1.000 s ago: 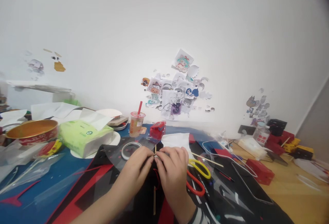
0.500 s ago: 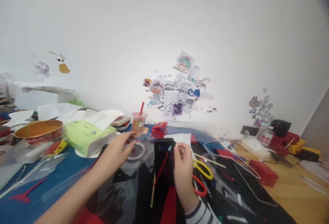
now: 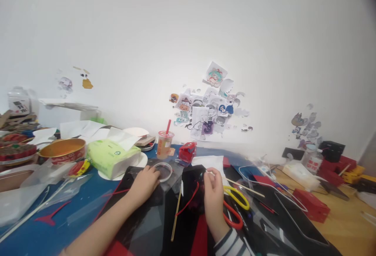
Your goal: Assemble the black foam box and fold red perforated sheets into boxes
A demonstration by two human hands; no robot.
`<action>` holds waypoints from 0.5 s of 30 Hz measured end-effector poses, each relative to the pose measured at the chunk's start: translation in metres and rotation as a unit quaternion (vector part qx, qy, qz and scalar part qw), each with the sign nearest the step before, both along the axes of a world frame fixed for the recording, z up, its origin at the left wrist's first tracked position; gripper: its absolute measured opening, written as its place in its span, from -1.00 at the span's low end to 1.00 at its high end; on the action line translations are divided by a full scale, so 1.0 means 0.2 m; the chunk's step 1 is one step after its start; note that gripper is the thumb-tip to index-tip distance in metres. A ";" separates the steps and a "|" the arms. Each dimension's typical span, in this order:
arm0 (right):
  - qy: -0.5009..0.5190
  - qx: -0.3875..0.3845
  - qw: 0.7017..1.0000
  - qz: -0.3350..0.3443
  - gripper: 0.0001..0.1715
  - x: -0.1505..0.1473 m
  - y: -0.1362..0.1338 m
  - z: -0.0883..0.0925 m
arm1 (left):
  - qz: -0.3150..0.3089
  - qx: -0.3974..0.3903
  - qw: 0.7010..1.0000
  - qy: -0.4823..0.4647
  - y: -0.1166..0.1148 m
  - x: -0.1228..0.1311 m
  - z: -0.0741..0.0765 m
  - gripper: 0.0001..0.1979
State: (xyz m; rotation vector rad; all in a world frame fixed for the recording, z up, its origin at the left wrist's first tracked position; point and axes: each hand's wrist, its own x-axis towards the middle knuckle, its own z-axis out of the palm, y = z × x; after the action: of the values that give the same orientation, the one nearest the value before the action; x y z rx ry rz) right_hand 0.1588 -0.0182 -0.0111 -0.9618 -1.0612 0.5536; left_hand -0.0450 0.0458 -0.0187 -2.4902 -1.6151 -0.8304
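My left hand (image 3: pixel 145 183) rests on the table with its fingers curled at the edge of a roll of clear tape (image 3: pixel 163 171); I cannot tell whether they grip it. My right hand (image 3: pixel 213 187) is closed in a pinch on a black paper piece (image 3: pixel 192 185) with a red strip curving across it. A thin wooden stick (image 3: pixel 175 216) lies between my forearms on black and red sheets. Yellow scissors (image 3: pixel 236 197) and red scissors (image 3: pixel 232 216) lie just right of my right hand.
A green tissue pack (image 3: pixel 113 158), a gold round tin (image 3: pixel 62 150) and a drink cup with a red straw (image 3: pixel 164 143) stand at the back left. A small red box (image 3: pixel 187 152) sits behind the tape. Red boxes (image 3: pixel 311 205) and clutter fill the right side. Stickers (image 3: pixel 205 111) cover the wall.
My hands, first together over the black piece, have parted. The left one reached to the tape roll and settled on it; the right one kept hold of the black piece. The view shifted left.
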 end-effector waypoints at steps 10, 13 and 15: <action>-0.088 0.002 0.996 0.020 -0.65 0.04 0.03 0.03 | -0.022 0.042 0.999 0.005 -0.04 0.05 0.02 -0.86; -0.120 0.039 0.991 -0.042 -0.72 0.07 0.02 0.05 | -0.014 0.053 0.997 -0.054 -0.08 0.09 0.08 -0.76; -0.161 0.096 0.978 -0.092 -0.77 0.08 0.01 0.07 | -0.015 0.059 0.994 -0.096 -0.13 0.12 0.12 -0.73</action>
State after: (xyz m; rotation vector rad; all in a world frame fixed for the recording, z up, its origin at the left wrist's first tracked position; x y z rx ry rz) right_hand 0.1752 -0.0170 0.0037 -0.9846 -1.2739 0.1397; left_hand -0.0201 0.0203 0.0051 -2.4234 -1.5334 -1.1649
